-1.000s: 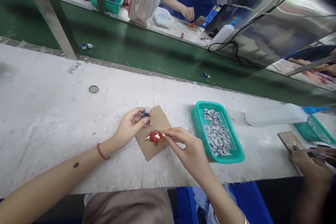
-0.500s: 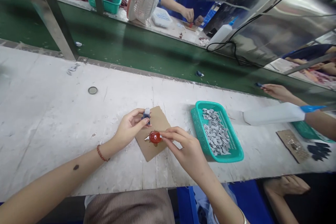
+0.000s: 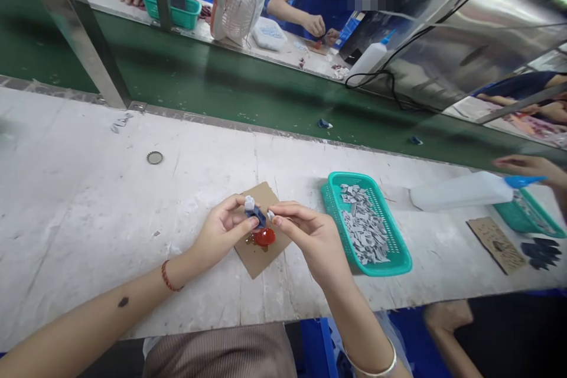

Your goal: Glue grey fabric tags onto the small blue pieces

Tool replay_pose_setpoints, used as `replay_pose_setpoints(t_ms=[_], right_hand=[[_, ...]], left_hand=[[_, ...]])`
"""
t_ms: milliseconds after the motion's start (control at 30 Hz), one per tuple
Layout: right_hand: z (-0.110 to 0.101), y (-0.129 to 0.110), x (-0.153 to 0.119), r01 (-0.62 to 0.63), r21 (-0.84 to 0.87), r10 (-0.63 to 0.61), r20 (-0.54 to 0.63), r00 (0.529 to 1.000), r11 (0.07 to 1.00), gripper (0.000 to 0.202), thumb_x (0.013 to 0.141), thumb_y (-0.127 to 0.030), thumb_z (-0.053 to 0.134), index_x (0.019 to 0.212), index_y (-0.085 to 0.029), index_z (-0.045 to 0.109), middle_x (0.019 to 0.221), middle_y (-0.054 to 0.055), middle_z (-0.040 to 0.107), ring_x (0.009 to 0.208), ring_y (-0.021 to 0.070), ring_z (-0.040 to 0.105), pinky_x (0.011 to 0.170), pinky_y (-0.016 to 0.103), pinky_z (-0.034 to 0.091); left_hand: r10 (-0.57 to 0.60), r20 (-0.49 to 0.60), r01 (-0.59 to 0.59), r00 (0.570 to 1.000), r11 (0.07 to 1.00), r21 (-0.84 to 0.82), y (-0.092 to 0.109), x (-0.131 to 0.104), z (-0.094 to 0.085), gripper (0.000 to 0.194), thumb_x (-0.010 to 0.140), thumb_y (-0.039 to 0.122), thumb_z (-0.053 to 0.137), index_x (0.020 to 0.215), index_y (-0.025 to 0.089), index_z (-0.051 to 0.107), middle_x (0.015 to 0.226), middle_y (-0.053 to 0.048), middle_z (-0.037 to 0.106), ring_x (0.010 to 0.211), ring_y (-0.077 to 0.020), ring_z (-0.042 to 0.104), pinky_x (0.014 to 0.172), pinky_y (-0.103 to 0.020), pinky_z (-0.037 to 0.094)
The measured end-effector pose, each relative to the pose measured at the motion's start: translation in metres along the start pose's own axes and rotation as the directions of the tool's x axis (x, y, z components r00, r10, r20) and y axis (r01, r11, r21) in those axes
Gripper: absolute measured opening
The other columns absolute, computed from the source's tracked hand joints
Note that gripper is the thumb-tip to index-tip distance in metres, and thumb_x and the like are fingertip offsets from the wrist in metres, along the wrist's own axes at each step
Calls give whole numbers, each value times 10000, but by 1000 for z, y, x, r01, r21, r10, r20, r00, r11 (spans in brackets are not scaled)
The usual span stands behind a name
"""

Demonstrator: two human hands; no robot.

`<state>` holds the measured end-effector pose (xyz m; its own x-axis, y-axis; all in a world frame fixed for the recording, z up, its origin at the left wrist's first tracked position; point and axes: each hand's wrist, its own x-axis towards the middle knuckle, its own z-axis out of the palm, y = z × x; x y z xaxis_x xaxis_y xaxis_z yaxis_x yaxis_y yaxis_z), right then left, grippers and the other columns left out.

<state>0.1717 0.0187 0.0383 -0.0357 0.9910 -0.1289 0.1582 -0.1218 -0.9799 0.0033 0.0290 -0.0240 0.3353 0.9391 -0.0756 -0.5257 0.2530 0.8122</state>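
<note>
Between the thumb and fingers of my left hand is a small dark-blue part with a light-grey piece at its top. My right hand pinches a small grey piece close to the blue part; whether the two touch I cannot tell. Below both hands lies a brown cardboard piece, with a red glossy cap or dish and wet-looking liquid on it. To the right of my right hand stands a green basket filled with many small grey pieces.
A white bottle with a blue nozzle lies on the right, by another cardboard piece and dark parts. A bottle cap lies at left. Past the table edge runs a green belt carrying small blue parts. Co-workers sit across and at right.
My right hand has lifted the small grey piece from the red dish up to the blue part, which my left hand has tilted. At right, a co-worker's hand has let go of a blue part on the belt.
</note>
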Motion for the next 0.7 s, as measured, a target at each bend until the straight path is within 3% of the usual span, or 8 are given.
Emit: replay_pose_setpoints(t_ms=[500,700], right_hand=[[10,0,0,87,-55,-86,27,996,995,105,770,-303,770,857,-247,789,916,63,724,867,217,693,733,344,621],[8,-1,-4,57,-52,-56,31,998,997,112,757,-328,782,832,-245,788,902,59,702,836,202,677,716,329,603]], left_hand=[[16,-28,-14,999,998,65,1,-4,3,175,808,282,733,917,182,640,859,-32,681,803,-158,666,745,-282,555],[10,-25,-9,1000,1000,22,1,-7,5,191,793,271,749,932,172,663,883,-49,716,777,-171,703,702,-289,597]])
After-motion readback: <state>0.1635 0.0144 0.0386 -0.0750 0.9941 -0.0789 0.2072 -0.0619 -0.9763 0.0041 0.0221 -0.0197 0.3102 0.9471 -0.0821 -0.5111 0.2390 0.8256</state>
